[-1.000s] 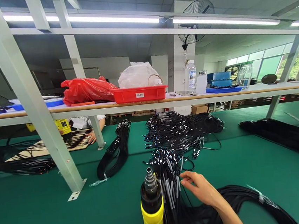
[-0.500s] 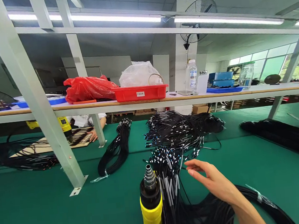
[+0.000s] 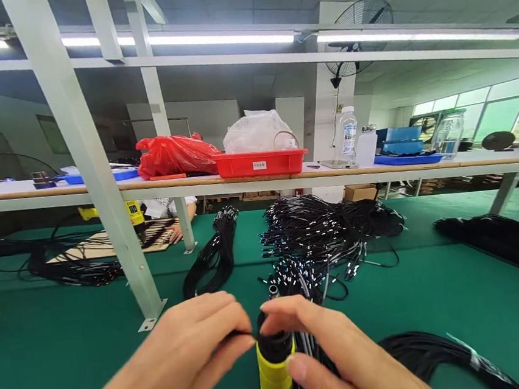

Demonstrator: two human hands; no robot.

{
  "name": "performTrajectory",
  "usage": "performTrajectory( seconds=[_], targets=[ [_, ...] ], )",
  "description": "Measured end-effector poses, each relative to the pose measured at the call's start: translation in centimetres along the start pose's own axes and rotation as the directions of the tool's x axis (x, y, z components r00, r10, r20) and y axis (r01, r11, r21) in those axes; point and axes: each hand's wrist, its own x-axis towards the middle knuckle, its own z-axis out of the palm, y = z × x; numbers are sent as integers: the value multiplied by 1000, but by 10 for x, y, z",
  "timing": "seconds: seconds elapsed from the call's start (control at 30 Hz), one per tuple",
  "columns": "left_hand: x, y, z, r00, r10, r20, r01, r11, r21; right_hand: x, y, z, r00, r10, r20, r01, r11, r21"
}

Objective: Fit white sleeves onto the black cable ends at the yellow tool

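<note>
A yellow heat gun [image 3: 276,376] stands nozzle up in front of me, its metal tip partly covered by my fingers. My left hand [image 3: 192,351] is beside it on the left, finger and thumb pinched on what looks like a thin black cable [image 3: 243,333]. To the right of the gun, my right hand [image 3: 334,349] curves around near the nozzle. Its thumb and fingers are apart with nothing visible in them. Behind the gun lies a bundle of black cables [image 3: 297,273] with white ends and grey sleeves, partly hidden by my right hand.
A larger pile of black cables [image 3: 326,221] lies farther back. Other cable bundles rest at left [image 3: 217,253] and right [image 3: 489,249]. A shelf [image 3: 185,187] crosses above, with a red tray [image 3: 263,165] on it. A co-worker's hand [image 3: 176,233] is beyond the post [image 3: 122,250].
My left hand has risen from the lower left edge to the heat gun, now pinching a thin cable. My right hand has drawn back from the cable bundle to the gun. The view has shifted left.
</note>
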Motion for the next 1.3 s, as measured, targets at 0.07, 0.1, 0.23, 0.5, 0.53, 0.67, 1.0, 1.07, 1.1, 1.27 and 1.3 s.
performTrajectory(
  seconds=[0.07, 0.1, 0.23, 0.5, 0.53, 0.67, 1.0, 1.07, 1.1, 1.27, 1.3],
  targets=[
    [13, 11, 12, 995, 38, 96, -36, 999, -18, 9, -3, 5, 999, 26, 35, -27, 999, 18],
    [17, 13, 18, 991, 33, 127, -30, 999, -26, 13, -2, 5, 999, 37, 29, -37, 999, 18],
    [21, 4, 31, 990, -75, 121, 82, 996, -48, 25, 12, -4, 991, 48, -122, -52, 998, -30],
    [17, -18, 36, 965, -219, 144, 229, 972, -56, 39, 36, -12, 984, 63, -166, -59, 998, 28],
    [18, -18, 36, 963, -227, 142, 237, 970, -54, 41, 38, -11, 984, 65, -163, -60, 998, 36],
    [20, -19, 38, 962, -246, 117, 254, 966, -51, 48, 44, -8, 979, 79, -187, -83, 997, -12],
    [28, -21, 48, 935, -332, 126, 350, 924, -155, 57, 50, -7, 954, 120, -277, -140, 989, -54],
    [29, -21, 50, 934, -333, 134, 354, 914, -197, 59, 51, -7, 951, 119, -286, -146, 987, -73],
    [29, -22, 51, 933, -332, 137, 355, 910, -215, 59, 51, -8, 950, 119, -288, -147, 986, -78],
    [29, -24, 54, 923, -355, 150, 384, 883, -271, 60, 53, -8, 949, 118, -292, -152, 983, -98],
    [29, -25, 54, 921, -359, 152, 388, 879, -277, 60, 53, -8, 949, 114, -293, -150, 983, -103]
  ],
)
